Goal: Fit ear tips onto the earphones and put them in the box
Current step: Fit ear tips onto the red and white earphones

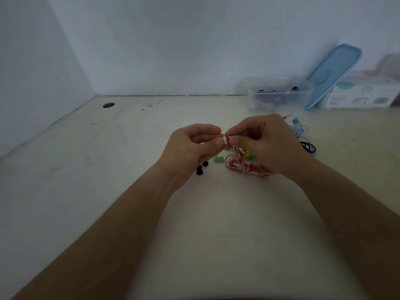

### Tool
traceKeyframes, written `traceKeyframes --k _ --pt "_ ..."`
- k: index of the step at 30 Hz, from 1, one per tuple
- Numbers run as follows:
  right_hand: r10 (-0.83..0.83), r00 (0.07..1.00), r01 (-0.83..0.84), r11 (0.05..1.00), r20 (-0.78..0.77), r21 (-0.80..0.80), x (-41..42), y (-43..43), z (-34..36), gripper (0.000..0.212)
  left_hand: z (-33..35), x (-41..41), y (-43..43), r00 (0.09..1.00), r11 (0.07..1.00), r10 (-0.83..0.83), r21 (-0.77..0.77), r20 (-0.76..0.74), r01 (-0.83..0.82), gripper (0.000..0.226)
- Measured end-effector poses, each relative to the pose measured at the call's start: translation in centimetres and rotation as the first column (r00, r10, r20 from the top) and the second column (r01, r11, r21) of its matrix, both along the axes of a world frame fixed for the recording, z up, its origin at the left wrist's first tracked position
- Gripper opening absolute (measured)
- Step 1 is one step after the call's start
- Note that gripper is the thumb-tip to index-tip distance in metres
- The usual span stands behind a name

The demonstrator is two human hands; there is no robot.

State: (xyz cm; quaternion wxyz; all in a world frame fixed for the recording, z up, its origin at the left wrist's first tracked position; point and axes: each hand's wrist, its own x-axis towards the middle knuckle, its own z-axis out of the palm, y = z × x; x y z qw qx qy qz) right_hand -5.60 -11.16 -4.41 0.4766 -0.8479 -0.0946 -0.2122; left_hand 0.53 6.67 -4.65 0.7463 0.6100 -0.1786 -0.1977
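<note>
From my feed, both hands are raised just above the bench (108, 191), meeting near the middle of the view. The left hand (194, 146) has its thumb and forefinger pressed together, pinching a white ear tip (225, 140). The right hand (266, 141) pinches a red earbud (229, 136) that touches that tip, and its other fingers (249, 135) are curled in. The earbud's red-and-white cable (246, 167) hangs down to a loose coil on the bench under the right hand. Two black ear tips (201, 167) lie just below the left hand, with green ear tips (218, 159) beside them. Farther right I see blue earphones (299, 128) and a black cable (307, 147). The clear box (279, 94) stands open by the back wall and holds some dark cables. Its blue lid (333, 74) leans tilted between it and a white carton (363, 96).
</note>
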Motion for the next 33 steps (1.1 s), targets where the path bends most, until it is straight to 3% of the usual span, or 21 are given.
traceKeyframes --k 5,12,23,29,33 --pt "0.006 1.000 -0.005 0.999 -0.014 0.041 0.02 -0.03 -0.16 0.011 -0.12 0.03 0.04 0.998 0.999 0.029 0.042 0.054 -0.031 0.018" --pt "-0.060 0.998 0.059 0.995 0.008 0.086 0.25 0.14 -0.38 0.009 -0.15 -0.14 -0.27 0.958 0.981 0.096 0.139 0.269 -0.137 0.014" --pt "-0.100 0.995 0.099 0.990 0.007 0.102 0.12 0.06 -0.15 0.009 0.16 -0.34 -0.14 0.970 0.989 0.014 0.140 0.244 -0.049 0.016" --pt "-0.076 0.997 0.076 0.992 -0.006 0.103 -0.03 0.04 -0.01 0.010 -0.10 -0.34 -0.26 0.896 0.976 0.056 0.165 0.440 -0.142 0.010" --pt "-0.063 0.998 0.066 0.990 -0.027 0.126 -0.01 -0.15 0.01 0.011 -0.18 -0.32 -0.37 0.868 0.977 0.078 0.135 0.490 -0.164 0.010"
